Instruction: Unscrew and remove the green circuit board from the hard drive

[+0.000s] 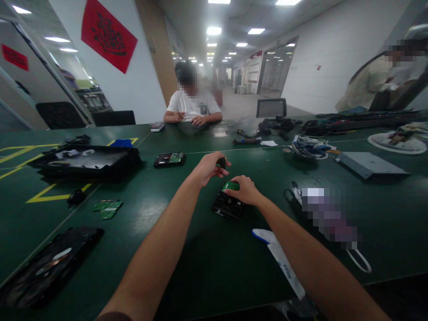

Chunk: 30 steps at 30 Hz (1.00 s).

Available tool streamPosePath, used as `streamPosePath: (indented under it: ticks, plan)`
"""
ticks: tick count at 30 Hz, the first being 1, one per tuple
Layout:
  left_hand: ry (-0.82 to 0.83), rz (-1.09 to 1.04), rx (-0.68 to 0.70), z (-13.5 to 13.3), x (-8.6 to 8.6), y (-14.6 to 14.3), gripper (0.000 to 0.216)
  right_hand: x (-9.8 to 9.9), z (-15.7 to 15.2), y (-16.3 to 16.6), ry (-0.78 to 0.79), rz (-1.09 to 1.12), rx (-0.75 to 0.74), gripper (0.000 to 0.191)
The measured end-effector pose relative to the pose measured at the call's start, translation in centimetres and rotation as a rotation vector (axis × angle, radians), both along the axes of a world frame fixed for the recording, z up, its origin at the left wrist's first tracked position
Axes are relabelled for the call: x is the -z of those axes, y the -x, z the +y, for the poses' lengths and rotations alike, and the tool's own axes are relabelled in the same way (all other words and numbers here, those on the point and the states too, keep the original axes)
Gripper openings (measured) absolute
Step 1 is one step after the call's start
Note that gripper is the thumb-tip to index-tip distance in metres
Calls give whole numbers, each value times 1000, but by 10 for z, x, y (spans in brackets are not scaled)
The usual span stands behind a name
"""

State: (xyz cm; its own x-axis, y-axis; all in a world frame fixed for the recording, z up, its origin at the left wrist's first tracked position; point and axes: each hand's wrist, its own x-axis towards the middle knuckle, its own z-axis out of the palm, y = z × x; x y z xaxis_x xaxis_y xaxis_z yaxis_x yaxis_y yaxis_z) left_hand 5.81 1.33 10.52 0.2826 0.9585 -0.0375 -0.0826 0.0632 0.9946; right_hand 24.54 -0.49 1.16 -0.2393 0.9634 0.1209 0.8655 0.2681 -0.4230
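Observation:
A black hard drive (227,207) lies on the green table (207,254) in front of me. My right hand (245,191) rests on its far end, fingers curled over a green circuit board (231,186) on the drive. My left hand (210,167) hovers just above and left of the drive, closed round the dark handle of a small tool (222,162), likely a screwdriver. Its tip is hidden.
A second drive with a green board (169,159) lies further back. A black tray (85,160) stands left, loose green boards (109,208) near it, another black tray (50,267) at the front left. A lanyard (281,261) lies by my right forearm. A person (192,107) sits opposite.

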Motion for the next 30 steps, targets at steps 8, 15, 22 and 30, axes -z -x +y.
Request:
streamPosePath:
  ticks: [8, 15, 22, 30]
  plan:
    - [-57, 52, -70, 0, -2, 1, 26, 0, 0, -1, 3, 0, -7, 63]
    - [-11, -6, -59, -1, -1, -2, 21, 0, 0, 0, 6, 4, 3, 62]
    - [-2, -13, -20, 0, 0, -1, 23, 1, 1, -1, -1, 4, -2, 62]
    - [-2, -26, -54, 0, 0, -2, 23, 2, 1, -1, -7, -1, 12, 62]
